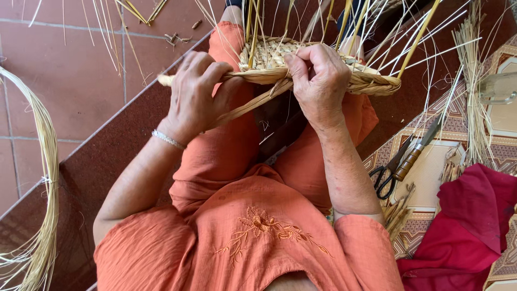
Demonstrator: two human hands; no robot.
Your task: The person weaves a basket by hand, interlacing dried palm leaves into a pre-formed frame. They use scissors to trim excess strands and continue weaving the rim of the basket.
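I noted the left hand (195,89) clenched on the twisted straw strand (249,106) for tension, while the right hand (319,75) gripped the woven basket (323,73) rim to steady it.

bright even daylight, soft shadows cast under the forearms and woven basket (318,73), no harsh glare, colours kept warm, centre rendered pretty sharp, slight wide-angle bending seen at the edges, corner strands a bit softened
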